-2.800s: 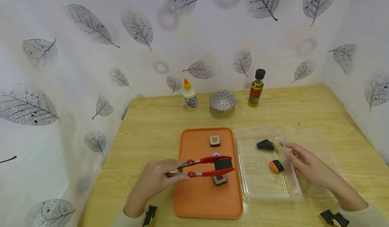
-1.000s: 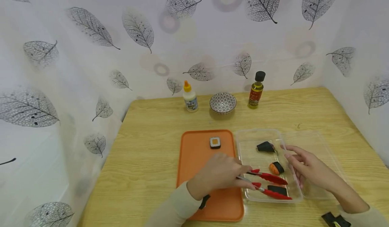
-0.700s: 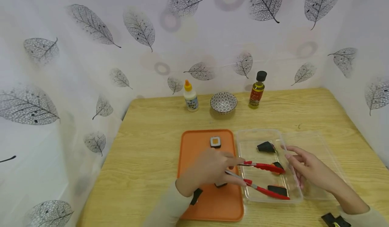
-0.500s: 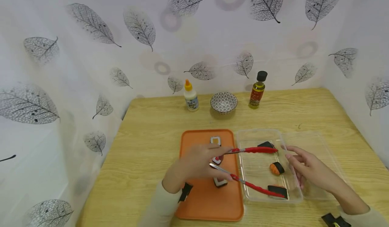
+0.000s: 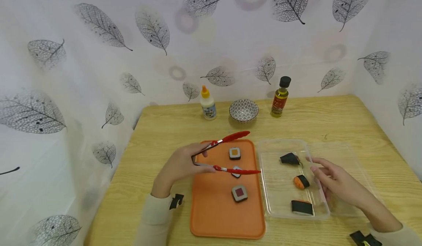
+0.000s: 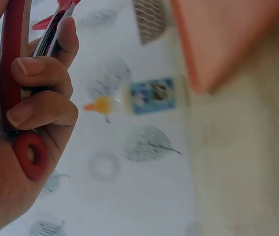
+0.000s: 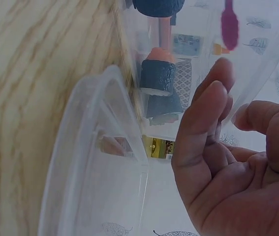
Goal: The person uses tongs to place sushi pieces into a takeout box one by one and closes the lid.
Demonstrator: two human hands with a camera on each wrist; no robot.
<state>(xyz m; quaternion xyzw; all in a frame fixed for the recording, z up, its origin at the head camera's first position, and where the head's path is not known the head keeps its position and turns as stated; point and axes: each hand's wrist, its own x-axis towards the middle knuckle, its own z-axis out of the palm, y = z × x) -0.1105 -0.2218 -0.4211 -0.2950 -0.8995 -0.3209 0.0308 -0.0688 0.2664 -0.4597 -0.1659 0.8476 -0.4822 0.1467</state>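
My left hand (image 5: 179, 167) grips red-tipped tongs (image 5: 239, 171), spread wide with nothing between their tips, over an orange tray (image 5: 215, 216). On that tray lie a sushi roll with a yellow centre (image 5: 234, 153), a smaller roll (image 5: 236, 171) partly hidden by the lower tong arm, and a roll with a dark red centre (image 5: 239, 193). My right hand (image 5: 337, 178) pinches the right rim of a clear plastic container (image 5: 277, 202). Inside it are a black cone-shaped hand roll (image 5: 290, 158), an orange-topped sushi (image 5: 301, 182) and a black-wrapped sushi (image 5: 302, 207).
A clear lid (image 5: 349, 158) lies right of the container, partly under my right hand. Along the back of the wooden table (image 5: 158, 136) stand a white bottle with an orange nozzle (image 5: 208, 105), a patterned bowl (image 5: 243, 110) and a dark-capped oil bottle (image 5: 280, 99).
The black-wrapped sushi has gone from the tongs into the container's near end. My left hand has opened the tongs and drawn them back left over the tray. My right hand has stayed put.
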